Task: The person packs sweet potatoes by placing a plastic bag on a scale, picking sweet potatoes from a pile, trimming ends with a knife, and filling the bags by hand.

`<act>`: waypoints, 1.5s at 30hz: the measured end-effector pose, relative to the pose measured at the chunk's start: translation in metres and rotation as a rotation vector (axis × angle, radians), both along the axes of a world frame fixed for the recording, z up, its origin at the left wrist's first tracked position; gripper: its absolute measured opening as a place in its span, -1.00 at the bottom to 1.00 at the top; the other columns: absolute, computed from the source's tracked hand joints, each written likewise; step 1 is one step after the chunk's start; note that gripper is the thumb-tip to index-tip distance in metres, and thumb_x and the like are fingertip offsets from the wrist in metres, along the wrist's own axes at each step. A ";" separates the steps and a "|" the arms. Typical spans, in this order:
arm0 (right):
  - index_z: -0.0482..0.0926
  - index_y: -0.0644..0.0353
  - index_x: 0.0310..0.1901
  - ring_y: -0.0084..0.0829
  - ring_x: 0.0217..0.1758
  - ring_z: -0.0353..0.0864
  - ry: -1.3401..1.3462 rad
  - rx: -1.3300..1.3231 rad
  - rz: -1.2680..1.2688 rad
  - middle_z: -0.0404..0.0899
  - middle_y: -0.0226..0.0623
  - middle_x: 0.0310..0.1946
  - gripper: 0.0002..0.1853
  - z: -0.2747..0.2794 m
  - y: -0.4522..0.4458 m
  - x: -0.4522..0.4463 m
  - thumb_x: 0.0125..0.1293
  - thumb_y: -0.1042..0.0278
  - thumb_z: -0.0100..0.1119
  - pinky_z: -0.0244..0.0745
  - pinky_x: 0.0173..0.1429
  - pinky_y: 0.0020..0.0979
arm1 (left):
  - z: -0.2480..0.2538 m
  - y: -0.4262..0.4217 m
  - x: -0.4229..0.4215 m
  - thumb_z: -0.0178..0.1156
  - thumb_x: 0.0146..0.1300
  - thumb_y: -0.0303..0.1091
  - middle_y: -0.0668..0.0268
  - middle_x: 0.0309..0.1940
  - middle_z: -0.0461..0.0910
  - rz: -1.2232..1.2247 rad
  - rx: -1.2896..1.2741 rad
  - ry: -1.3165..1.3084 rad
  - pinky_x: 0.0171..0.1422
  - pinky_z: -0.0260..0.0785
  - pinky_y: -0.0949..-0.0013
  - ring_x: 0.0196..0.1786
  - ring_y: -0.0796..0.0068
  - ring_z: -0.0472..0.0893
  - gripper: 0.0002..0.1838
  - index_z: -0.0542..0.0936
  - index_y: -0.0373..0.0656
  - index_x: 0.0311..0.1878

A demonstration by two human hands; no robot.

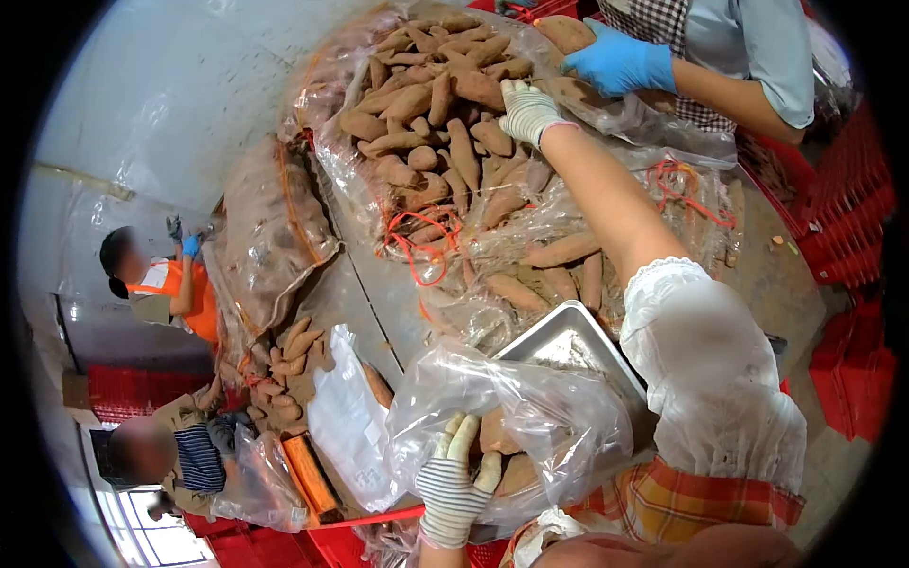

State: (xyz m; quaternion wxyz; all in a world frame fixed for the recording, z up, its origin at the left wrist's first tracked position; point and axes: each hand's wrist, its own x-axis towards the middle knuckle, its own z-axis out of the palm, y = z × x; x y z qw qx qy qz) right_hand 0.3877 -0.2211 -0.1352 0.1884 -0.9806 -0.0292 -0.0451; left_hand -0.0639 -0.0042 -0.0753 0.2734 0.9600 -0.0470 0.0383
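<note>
My left hand (456, 492), in a white and grey striped glove, is at the edge of a clear plastic bag (445, 379), with film between thumb and fingers. Inside the bag are sweet potatoes (496, 433), partly veiled by plastic. My right hand (530, 112), in a matching glove, reaches to the big heap of sweet potatoes (461, 151). Its fingers are stretched out and touch the heap beside a large sweet potato (478, 90); nothing is seen gripped in it. A metal tray (606, 346) lies partly under the bag.
A co-worker's blue-gloved hand (620, 59) holds a sweet potato across from me. A full sack (275, 237) and a white plastic bag (346, 417) lie to the left. Two co-workers are at the far left. Red crates (843, 208) stand at the right.
</note>
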 end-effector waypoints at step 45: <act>0.26 0.16 0.19 -0.13 0.26 0.26 -0.010 0.040 0.107 0.17 -0.13 0.25 -0.41 -0.028 0.065 0.064 0.20 -0.02 -0.07 0.21 0.32 -0.17 | 0.013 -0.007 0.005 0.32 -0.03 -0.28 -0.01 -0.03 0.53 0.105 -0.016 0.160 -0.23 0.51 0.34 -0.28 0.18 0.63 -0.51 0.53 -0.19 0.02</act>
